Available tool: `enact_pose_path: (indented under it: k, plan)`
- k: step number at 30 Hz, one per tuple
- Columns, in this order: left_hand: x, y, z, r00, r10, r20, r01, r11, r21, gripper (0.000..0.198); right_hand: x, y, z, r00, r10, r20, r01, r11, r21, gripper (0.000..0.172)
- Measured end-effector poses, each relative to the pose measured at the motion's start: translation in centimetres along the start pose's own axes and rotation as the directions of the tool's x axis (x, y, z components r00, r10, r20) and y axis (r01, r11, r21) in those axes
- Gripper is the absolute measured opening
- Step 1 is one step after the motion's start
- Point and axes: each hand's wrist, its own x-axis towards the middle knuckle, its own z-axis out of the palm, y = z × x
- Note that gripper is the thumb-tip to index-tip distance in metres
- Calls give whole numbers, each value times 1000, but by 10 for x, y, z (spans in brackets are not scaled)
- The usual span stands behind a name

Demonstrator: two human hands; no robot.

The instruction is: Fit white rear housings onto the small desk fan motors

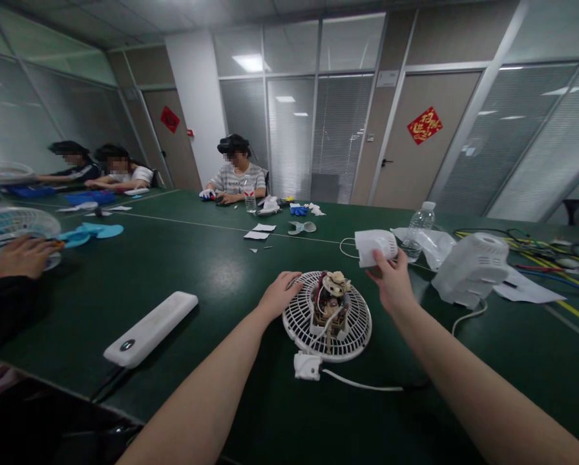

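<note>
A round white fan grille lies flat on the dark green table in front of me, with an exposed motor standing on its centre. My left hand rests on the grille's left rim, fingers curled over it. My right hand is raised just right of the motor and grips a white plastic motor cover. A small white switch block with a white cord lies in front of the grille.
A white fan base and a water bottle stand to the right, with loose cables beyond. A white power bank lies at the left. Another person's hand holds a fan grille at far left; three people sit across the table.
</note>
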Motion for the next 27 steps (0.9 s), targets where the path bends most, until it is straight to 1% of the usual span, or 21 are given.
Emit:
enact_pose_path:
  k: [2,5,7,9,11,14,17,19,21,24,27]
  plan:
    - [-2,6,0,999,21,-30,-21,1000,-8,38,-23,-19,-15,1000,-8,1,8,996,88,64]
    - [-6,18,0,996,61,-72,-63,998,-23,34,-57,-43,-29,998,-68,3,66,978,196,64]
    - [-9,25,2,991,100,-90,-104,994,-38,31,-74,-53,-32,994,-103,24,96,976,194,68]
    - [-12,31,3,987,131,-94,-137,989,-61,28,-85,-57,-30,991,-114,74,100,981,169,75]
    - [-13,33,5,987,147,-69,-153,984,-93,27,-91,-55,-26,985,-126,115,110,985,134,83]
    - [-14,35,7,983,180,34,-174,977,-123,31,-95,-45,-20,971,-200,130,195,980,50,91]
    - [-14,35,8,967,213,140,-197,973,-116,38,-99,-35,-20,944,-297,146,313,944,-107,94]
    - [-15,36,9,963,214,165,-198,974,-112,40,-100,-31,-21,930,-312,193,351,910,-221,94]
    - [-15,36,11,964,221,145,-204,971,-123,41,-100,-29,-22,923,-275,268,350,890,-293,91]
    - [-18,39,12,968,247,39,-235,953,-192,46,-98,-28,-20,902,-208,377,338,885,-320,85]
    - [-23,48,11,951,302,-58,-307,917,-253,58,-100,-27,-16,874,-183,451,346,885,-311,85]
